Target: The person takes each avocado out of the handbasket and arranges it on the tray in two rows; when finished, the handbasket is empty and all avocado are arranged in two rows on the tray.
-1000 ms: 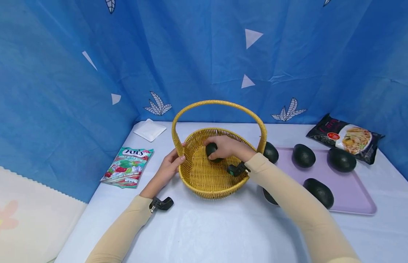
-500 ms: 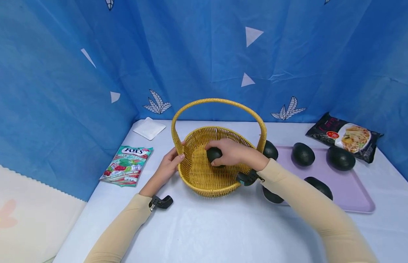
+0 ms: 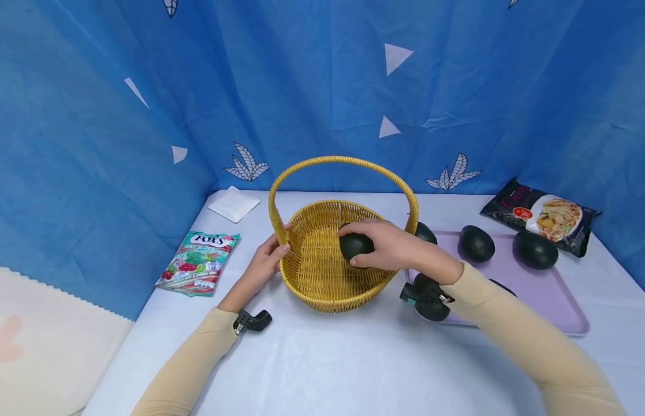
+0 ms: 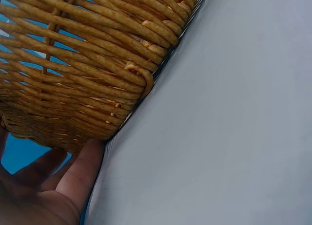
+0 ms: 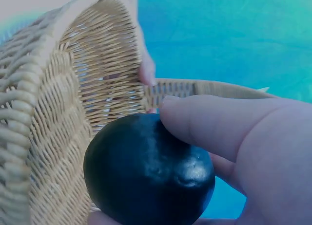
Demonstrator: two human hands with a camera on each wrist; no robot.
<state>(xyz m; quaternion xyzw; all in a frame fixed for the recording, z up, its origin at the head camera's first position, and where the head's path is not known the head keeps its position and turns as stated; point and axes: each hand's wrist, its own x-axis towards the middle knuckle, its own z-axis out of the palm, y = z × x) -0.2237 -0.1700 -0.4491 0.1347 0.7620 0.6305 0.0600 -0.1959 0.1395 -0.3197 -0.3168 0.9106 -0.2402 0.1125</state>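
A dark green avocado (image 3: pixel 355 248) is pinched between the thumb and fingers of my right hand (image 3: pixel 392 247), inside the right part of a yellow wicker basket (image 3: pixel 322 280) with a tall arched handle. In the right wrist view the avocado's (image 5: pixel 146 169) glossy skin faces the camera, thumb on its upper side. My left hand (image 3: pixel 265 261) grips the basket's left rim at the foot of the handle, thumb on the rim. From the left wrist, its fingers (image 4: pixel 80 178) show against the woven wall (image 4: pixel 83 84). No other avocado shows in the basket.
Right of the basket, a lilac tray (image 3: pixel 543 300) bears several avocados (image 3: pixel 476 244), some partly behind the right arm. A black noodle packet (image 3: pixel 543 216) lies behind it. To the left are a candy bag (image 3: pixel 200 263) and a white square packet (image 3: pixel 234 204). A blue curtain hangs behind.
My right hand has drawn the avocado rightward within the basket, and it looks larger in the head view. The left hand and the basket have stayed in place.
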